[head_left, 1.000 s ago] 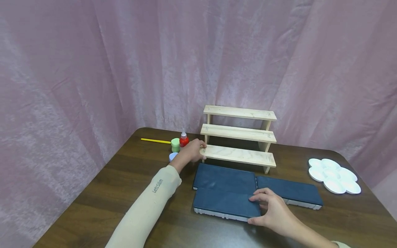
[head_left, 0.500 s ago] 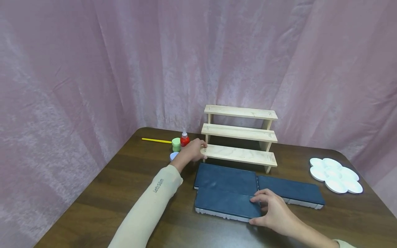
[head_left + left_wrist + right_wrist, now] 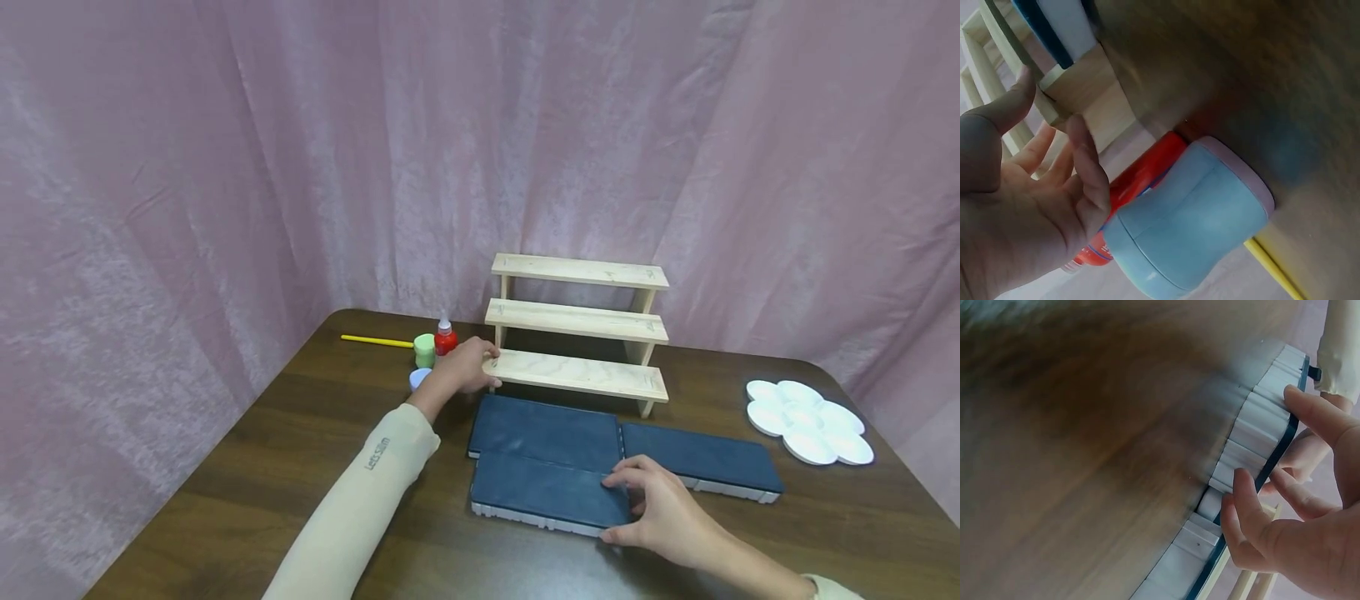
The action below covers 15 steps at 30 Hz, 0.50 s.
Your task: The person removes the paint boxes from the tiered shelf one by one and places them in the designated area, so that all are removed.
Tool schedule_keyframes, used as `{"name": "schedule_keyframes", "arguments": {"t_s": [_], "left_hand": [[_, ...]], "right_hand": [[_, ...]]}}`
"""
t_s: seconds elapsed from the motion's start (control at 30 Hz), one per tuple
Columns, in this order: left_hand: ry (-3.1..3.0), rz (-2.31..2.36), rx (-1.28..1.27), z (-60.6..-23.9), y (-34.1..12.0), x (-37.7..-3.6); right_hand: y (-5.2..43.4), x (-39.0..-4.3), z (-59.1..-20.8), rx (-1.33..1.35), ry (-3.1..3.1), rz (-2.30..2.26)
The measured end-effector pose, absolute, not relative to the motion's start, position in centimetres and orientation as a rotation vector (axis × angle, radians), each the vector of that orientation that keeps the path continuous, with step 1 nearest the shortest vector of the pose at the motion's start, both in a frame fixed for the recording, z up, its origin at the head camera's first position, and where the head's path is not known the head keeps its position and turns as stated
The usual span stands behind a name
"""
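A three-tier wooden display shelf [image 3: 577, 372] stands at the back. My left hand [image 3: 467, 364] grips the left end of its lowest board, thumb on one side and fingers on the other in the left wrist view. In front lie flat dark blue panels with white sides: one rear panel [image 3: 551, 427], one front panel [image 3: 547, 492] and one at the right [image 3: 701, 457]. My right hand [image 3: 660, 512] pinches the front panel's right corner, thumb at the front edge and fingertips on top. In the right wrist view the white side [image 3: 1257, 422] has ridges.
Left of the shelf stand a red bottle [image 3: 445, 337] with a white tip, a green cup [image 3: 424, 350] and a bluish cup [image 3: 418, 379]. A yellow stick [image 3: 375, 340] lies there. A white flower-shaped palette [image 3: 806, 423] lies at the right. A pink curtain [image 3: 600, 125] hangs behind.
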State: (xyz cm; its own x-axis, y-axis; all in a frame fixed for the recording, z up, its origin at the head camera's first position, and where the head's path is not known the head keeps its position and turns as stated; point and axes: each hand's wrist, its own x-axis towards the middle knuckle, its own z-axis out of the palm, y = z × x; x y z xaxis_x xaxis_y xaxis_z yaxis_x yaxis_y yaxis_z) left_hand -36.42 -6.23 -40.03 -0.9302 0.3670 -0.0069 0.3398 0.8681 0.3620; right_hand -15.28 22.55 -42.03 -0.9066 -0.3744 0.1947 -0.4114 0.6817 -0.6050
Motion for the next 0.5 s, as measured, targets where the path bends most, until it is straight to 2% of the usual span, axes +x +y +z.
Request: {"name": "schedule_keyframes", "arguments": {"t_s": [0.5], "left_hand": [[2.996, 0.526, 0.525, -40.2, -6.1, -35.2]], "right_hand": [[22.7, -15.6, -40.1, 0.598, -2.827, 1.072]]}}
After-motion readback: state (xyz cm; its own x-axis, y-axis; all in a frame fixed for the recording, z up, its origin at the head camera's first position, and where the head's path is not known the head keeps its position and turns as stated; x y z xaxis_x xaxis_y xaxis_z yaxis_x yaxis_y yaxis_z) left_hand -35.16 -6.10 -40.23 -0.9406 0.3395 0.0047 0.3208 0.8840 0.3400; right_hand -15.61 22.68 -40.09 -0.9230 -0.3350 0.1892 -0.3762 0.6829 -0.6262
